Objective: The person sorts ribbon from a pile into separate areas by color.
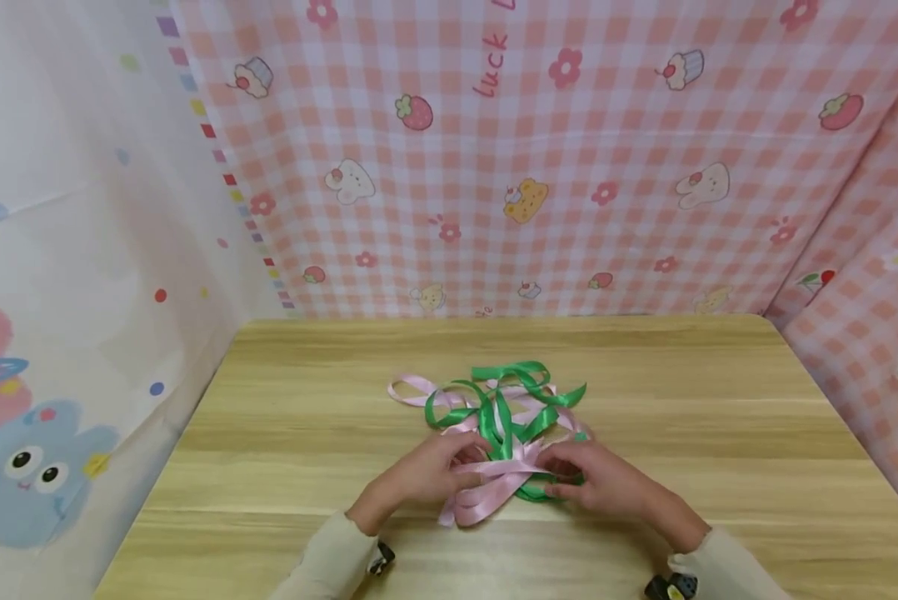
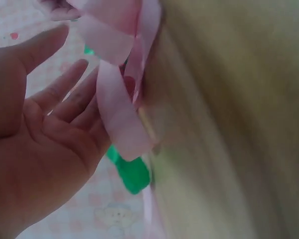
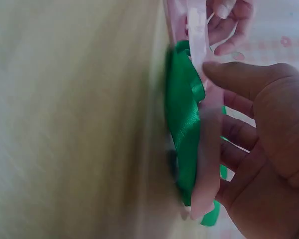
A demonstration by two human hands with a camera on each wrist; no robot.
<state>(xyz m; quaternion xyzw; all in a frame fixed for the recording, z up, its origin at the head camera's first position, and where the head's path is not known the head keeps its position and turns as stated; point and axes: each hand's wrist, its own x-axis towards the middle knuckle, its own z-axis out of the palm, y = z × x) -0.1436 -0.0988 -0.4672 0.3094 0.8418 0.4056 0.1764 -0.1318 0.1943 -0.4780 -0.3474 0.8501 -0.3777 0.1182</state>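
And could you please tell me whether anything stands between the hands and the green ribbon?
Partly: pink ribbon crosses over some green ribbon between the left hand and right hand, while green loops beyond lie on top, uncovered.

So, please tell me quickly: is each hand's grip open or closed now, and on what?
Left hand: open, fingers relaxed, at the pink ribbon.
Right hand: open, thumb apart from fingers, near the green ribbon; contact cannot be told.

From far off, I see shiny pink ribbon [image 1: 486, 500] and green ribbon [image 1: 541, 423] in a loose, curly heap on the wooden table [image 1: 291, 433]. Big pink loops sit in front, between the left hand [image 1: 437, 468] and right hand [image 1: 601, 479]. Green curls lie over pink behind.
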